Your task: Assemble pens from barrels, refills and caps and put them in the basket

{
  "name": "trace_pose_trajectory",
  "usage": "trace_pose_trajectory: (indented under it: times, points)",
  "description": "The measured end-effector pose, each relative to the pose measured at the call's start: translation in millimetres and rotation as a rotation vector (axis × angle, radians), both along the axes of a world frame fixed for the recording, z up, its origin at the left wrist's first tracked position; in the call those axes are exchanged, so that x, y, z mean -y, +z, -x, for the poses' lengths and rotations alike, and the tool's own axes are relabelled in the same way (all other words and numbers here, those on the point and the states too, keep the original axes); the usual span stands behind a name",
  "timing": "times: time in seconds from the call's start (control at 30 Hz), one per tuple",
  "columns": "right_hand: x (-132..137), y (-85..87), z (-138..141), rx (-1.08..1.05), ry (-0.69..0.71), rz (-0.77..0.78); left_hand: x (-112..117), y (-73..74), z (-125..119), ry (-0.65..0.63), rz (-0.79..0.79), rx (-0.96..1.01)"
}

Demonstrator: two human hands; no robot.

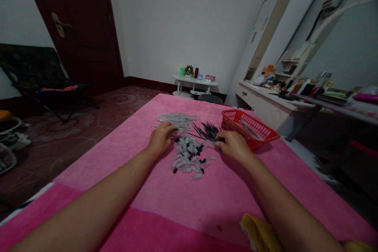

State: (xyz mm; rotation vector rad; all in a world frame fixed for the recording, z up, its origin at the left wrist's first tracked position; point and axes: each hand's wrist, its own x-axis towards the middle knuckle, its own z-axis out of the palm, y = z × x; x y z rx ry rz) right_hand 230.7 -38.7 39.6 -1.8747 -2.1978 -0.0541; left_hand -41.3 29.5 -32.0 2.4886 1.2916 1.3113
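Observation:
Translucent white pen barrels (180, 118) lie side by side in a heap on a pink cloth. My left hand (161, 138) is at their near left side, fingers curled together; what they pinch is hidden. Right of the barrels is a bundle of thin black pen refills (206, 129). At its near right end my right hand (232, 143) has thumb and fingers closed on the refill ends. Between my hands and closer to me is a loose pile of clear pen caps (186, 159), mixed with small black plugs (202, 161).
A red plastic basket (267, 138) with a few pens inside stands beyond my right hand. The pink cloth (177, 204) covers the table. A yellow cloth (260, 232) lies by my right forearm. A cluttered dressing table (265, 102) is at the right, a folding chair (35, 71) at the left.

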Motion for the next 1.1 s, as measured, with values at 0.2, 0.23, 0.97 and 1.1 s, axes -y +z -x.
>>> trace_pose_trajectory:
  times: [0.2, 0.23, 0.97, 1.1]
  points:
    - [2, 6.0, 1, 0.065, 0.019, -0.061, 10, 6.6, -7, -0.043, -0.045, -0.137]
    - [2, 5.7, 4, 0.054, 0.034, -0.081, 12, 7.1, -8, -0.061, -0.050, -0.139]
    - [-5, -42.3, 30, -0.014, 0.138, -0.069, 13, 5.8, -17, -0.072, -0.077, 0.146]
    - [-7, -45.9, 31, 0.003, 0.145, -0.070, 14, 4.3, -20, -0.091, -0.082, 0.065]
